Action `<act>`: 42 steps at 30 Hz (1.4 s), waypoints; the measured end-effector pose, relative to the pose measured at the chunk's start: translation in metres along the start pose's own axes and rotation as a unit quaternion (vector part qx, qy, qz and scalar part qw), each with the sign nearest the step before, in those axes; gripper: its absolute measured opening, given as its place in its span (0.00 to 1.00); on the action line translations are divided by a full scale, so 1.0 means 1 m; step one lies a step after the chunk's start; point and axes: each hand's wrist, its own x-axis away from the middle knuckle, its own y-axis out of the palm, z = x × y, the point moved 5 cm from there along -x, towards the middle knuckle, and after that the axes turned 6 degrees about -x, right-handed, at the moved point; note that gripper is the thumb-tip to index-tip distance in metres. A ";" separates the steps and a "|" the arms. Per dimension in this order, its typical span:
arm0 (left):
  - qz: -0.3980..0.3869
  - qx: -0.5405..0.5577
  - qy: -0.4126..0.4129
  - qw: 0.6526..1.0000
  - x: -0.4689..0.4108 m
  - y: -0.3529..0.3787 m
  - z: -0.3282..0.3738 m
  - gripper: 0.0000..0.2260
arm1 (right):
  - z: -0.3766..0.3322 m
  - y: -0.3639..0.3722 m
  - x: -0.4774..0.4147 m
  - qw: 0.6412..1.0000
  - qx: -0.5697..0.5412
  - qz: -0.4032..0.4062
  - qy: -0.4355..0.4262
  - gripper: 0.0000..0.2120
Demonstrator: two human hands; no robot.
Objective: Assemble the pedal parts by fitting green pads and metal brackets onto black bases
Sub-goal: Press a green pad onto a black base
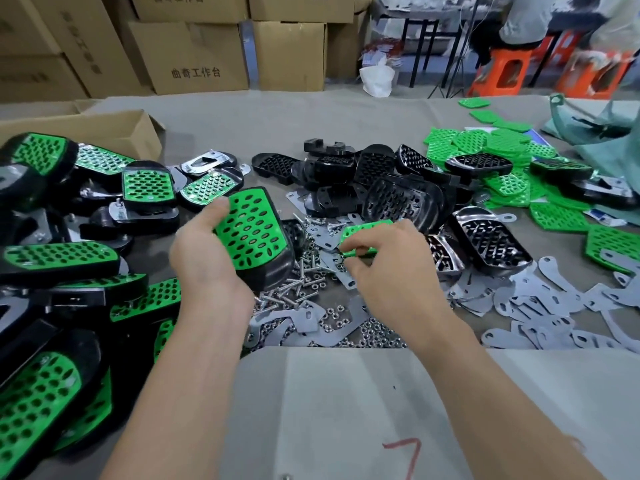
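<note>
In the left hand [204,251], clasped round its edge, a black base [270,275] with fitted green pad [251,230], tilted above the table [225,133]; in the right hand [391,268], pinched along one side, a loose green pad [360,232] just beside it, over screws and nuts [301,285]; finished pedals [59,259] piled left; metal brackets [554,306] right

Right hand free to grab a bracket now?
Probably not yet: the right hand pinches a green pad. Brackets lie uncovered beside it, so the way is free once it drops the pad.
</note>
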 end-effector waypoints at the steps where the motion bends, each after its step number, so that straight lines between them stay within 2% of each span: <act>1: 0.002 0.006 0.000 1.000 -0.003 -0.002 0.001 0.07 | -0.004 0.007 -0.001 0.999 0.038 -0.014 -0.016 0.07; 4: 0.002 0.017 -0.009 1.000 -0.009 -0.004 0.001 0.07 | -0.009 0.029 0.000 0.985 0.153 -0.061 -0.043 0.10; 7: 0.005 0.013 -0.013 1.000 -0.011 -0.004 -0.002 0.06 | -0.018 0.043 0.001 0.976 0.194 -0.082 -0.059 0.05; 9: 0.007 0.011 -0.014 1.000 -0.010 -0.004 -0.004 0.07 | -0.019 0.041 0.001 0.983 0.161 -0.078 -0.039 0.03; 12: -0.003 0.003 -0.013 1.000 -0.008 -0.002 -0.007 0.10 | -0.007 0.026 0.006 0.997 0.056 -0.043 0.022 0.05; 14: -0.009 -0.009 -0.003 1.000 -0.006 -0.001 -0.009 0.07 | 0.000 0.021 0.010 0.998 0.021 -0.046 0.041 0.05; 18: -0.009 -0.029 0.010 0.999 -0.004 0.002 -0.012 0.04 | -0.007 0.036 0.015 0.985 0.086 -0.149 -0.009 0.08; 22: -0.016 -0.062 0.011 0.998 -0.002 0.003 -0.016 0.02 | -0.014 0.036 0.015 0.988 0.068 -0.136 0.007 0.05; 26: -0.020 -0.088 0.025 0.996 -0.001 0.006 -0.019 0.09 | -0.019 0.033 0.018 0.985 0.096 -0.144 -0.013 0.14; 28: -0.026 -0.087 0.027 0.996 0.000 0.008 -0.019 0.08 | -0.022 0.029 0.021 0.982 0.117 -0.146 -0.028 0.16; 32: -0.035 -0.087 0.026 0.995 0.002 0.010 -0.023 0.05 | -0.022 0.012 0.019 0.987 0.143 -0.068 -0.004 0.11; 36: -0.014 -0.088 0.043 0.995 -0.001 0.006 -0.018 0.11 | -0.011 0.004 0.012 0.994 0.102 0.010 0.025 0.16; 38: -0.012 -0.067 0.056 0.996 -0.003 0.004 -0.013 0.09 | -0.012 0.012 0.010 0.996 0.084 -0.030 -0.002 0.16; 40: 0.002 -0.052 0.061 0.997 -0.005 0.001 -0.012 0.06 | -0.016 0.024 0.012 0.991 0.097 -0.083 -0.036 0.11; 42: 0.014 -0.046 0.066 0.997 -0.006 0.000 -0.011 0.07 | -0.020 0.031 0.015 0.983 0.141 -0.105 -0.044 0.05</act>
